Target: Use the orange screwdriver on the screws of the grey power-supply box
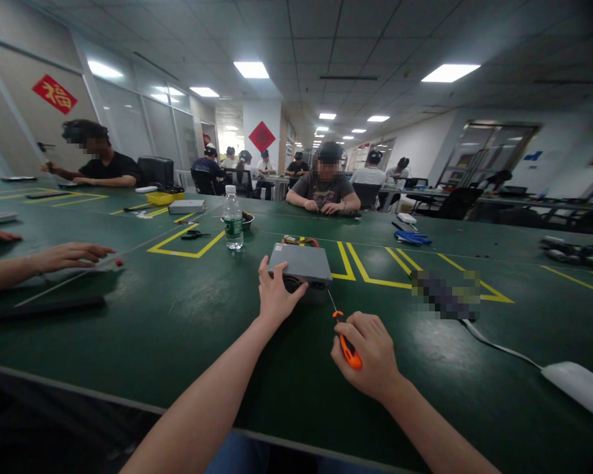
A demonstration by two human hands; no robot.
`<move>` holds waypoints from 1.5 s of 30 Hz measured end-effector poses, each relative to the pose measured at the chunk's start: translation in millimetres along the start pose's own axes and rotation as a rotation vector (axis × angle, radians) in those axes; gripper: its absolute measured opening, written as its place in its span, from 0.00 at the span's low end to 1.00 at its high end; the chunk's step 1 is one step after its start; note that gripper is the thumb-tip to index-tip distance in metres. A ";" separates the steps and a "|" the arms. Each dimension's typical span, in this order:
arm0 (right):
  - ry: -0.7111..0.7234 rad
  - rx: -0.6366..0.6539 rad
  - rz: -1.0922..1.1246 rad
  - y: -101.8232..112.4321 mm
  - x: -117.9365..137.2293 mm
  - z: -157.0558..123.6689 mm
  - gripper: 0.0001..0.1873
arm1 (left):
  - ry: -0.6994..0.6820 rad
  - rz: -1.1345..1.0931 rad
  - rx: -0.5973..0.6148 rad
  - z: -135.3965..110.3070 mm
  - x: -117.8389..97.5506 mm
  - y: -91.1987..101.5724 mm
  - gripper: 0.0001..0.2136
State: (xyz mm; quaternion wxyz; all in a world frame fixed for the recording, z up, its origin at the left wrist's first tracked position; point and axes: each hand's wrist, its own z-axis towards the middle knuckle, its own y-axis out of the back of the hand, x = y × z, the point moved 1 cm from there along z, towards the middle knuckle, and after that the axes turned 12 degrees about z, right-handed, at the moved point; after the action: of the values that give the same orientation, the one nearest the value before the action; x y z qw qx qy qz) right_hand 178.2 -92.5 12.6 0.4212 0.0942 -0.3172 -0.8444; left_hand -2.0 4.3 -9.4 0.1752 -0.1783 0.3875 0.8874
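A grey metal box (pixel 301 263) lies flat on the green table (pixel 188 329) in front of me. My left hand (pixel 275 294) grips its near left corner, thumb against the front edge, fingers on the side. My right hand (pixel 368 355) is closed round an orange-handled screwdriver (pixel 348 345). The screwdriver's thin shaft points up toward the box's near right corner, with its tip at or just short of the front face. Coloured wires show behind the box.
A water bottle (pixel 232 227) stands left of the box, with scissors (pixel 194 234) beyond it. A white device (pixel 576 385) with a cable lies at the right. Another person's hands (pixel 66 255) rest at the left; several people sit across the table.
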 end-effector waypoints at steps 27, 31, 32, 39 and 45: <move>-0.034 0.027 0.040 1.2 -2.5 -3.6 0.07 | 0.010 -0.079 0.015 2.9 7.0 -4.1 0.27; -0.019 0.065 0.029 1.0 -0.8 -1.2 0.08 | 0.016 -0.079 0.009 2.7 6.6 -3.3 0.27; -0.018 0.062 0.026 0.5 -0.7 -0.8 0.08 | 0.018 -0.076 0.010 2.7 6.5 -3.4 0.27; -0.021 0.026 -0.010 -4.0 -1.6 -3.8 0.06 | 0.032 -0.075 0.035 3.0 5.8 -3.5 0.27; 0.053 0.004 0.032 -2.7 0.3 -2.1 0.06 | 0.020 -0.091 0.016 3.6 4.7 -3.1 0.26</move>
State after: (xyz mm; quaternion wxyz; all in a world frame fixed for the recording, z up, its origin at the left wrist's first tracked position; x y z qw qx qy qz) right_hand 177.2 -92.4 9.4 0.4426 0.1124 -0.3090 -0.8342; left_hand -5.3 9.8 -11.3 0.2130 -0.2034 0.3879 0.8734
